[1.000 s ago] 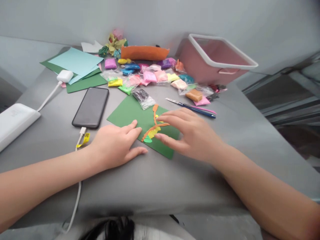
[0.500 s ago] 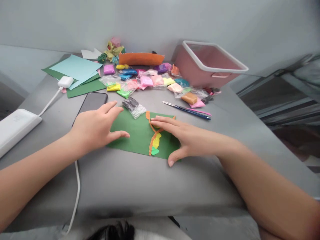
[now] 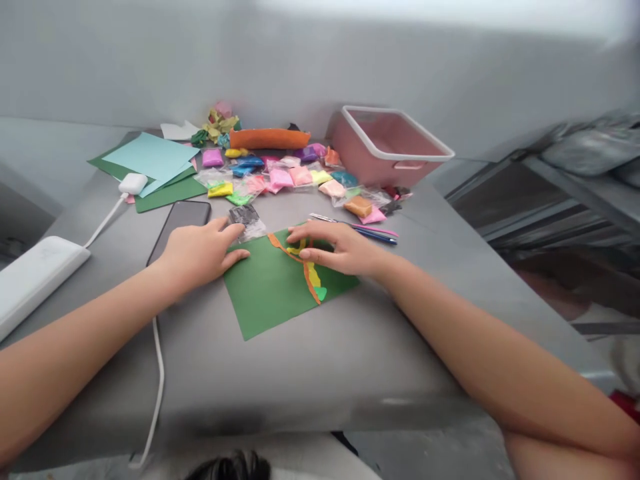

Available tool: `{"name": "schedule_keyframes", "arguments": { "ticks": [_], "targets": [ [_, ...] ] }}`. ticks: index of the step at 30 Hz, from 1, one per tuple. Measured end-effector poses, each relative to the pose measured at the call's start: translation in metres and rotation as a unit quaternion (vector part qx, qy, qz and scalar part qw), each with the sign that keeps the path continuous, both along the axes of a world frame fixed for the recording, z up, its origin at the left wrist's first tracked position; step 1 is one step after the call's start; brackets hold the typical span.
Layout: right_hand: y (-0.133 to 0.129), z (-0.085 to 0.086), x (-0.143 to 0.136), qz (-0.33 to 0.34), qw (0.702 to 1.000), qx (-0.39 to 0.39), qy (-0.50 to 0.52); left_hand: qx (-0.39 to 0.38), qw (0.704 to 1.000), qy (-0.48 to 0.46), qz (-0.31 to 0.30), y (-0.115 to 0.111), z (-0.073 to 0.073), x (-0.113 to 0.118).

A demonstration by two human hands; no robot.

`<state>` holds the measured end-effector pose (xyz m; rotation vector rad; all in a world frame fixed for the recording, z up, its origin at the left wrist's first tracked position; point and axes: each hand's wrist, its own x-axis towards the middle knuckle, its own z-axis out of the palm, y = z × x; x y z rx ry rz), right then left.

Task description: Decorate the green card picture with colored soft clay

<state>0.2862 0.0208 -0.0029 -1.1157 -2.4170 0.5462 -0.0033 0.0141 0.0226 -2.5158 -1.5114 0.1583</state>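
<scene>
A green sheet of card [image 3: 265, 293] lies at an angle on the grey table. Orange strips [image 3: 311, 283] of what looks like clay form a line across it, with a yellow patch [image 3: 315, 275] and a light green piece [image 3: 321, 293] alongside. My right hand [image 3: 333, 247] rests over the card's upper right, fingers apart and covering part of the design. At the card's left edge is my left hand [image 3: 203, 250], its fingers spread and its thumb over the corner. Just beyond its fingertips lies a clear packet of black clay [image 3: 245, 217].
Behind are several colourful clay packets [image 3: 280, 179], an orange curved piece [image 3: 270, 139] and a pink basket [image 3: 395, 143]. Scissors [image 3: 370, 231] lie right of the card. On the left are a phone [image 3: 175, 220], coloured paper [image 3: 153, 153], and a white power bank [image 3: 40, 280] with a cable.
The green card has turned, its near left corner swinging toward me. My right hand has moved further over the design, while my left hand has shifted slightly. The view has tilted up a little.
</scene>
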Motion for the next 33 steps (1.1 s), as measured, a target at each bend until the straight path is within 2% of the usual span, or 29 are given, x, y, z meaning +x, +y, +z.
{"name": "schedule_keyframes", "arguments": {
  "ticks": [2, 4, 6, 10, 14, 21, 26, 29, 33],
  "targets": [
    [0.005, 0.003, 0.014, -0.131, 0.989, 0.049, -0.049, 0.013, 1.0, -0.006, 0.027, 0.006, 0.001, 0.0],
    [0.012, 0.008, 0.035, -0.203, 0.974, 0.064, -0.079, 0.032, 0.998, -0.015, 0.048, 0.011, 0.004, 0.001],
    [0.019, 0.012, 0.057, -0.237, 0.962, 0.053, -0.124, 0.023, 0.997, -0.037, 0.063, 0.016, 0.009, 0.003],
    [0.026, 0.017, 0.085, -0.24, 0.95, 0.026, -0.199, -0.111, 0.987, -0.087, 0.075, 0.018, 0.021, 0.008],
    [0.025, 0.021, 0.088, -0.195, 0.953, -0.001, -0.23, -0.186, 0.976, -0.083, 0.075, 0.015, 0.029, 0.012],
    [0.028, 0.02, 0.091, -0.174, 0.952, -0.02, -0.25, -0.237, 0.964, -0.09, 0.083, 0.015, 0.031, 0.016],
    [0.029, 0.015, 0.088, -0.18, 0.951, -0.013, -0.25, -0.264, 0.958, -0.09, 0.062, 0.01, 0.038, 0.015],
    [0.027, 0.016, 0.086, -0.188, 0.95, -0.011, -0.248, -0.269, 0.956, -0.099, 0.061, 0.008, 0.044, 0.006],
    [0.02, 0.027, 0.089, -0.226, 0.942, 0.019, -0.248, -0.271, 0.949, -0.137, 0.08, 0.012, 0.051, -0.02]
  ]
}}
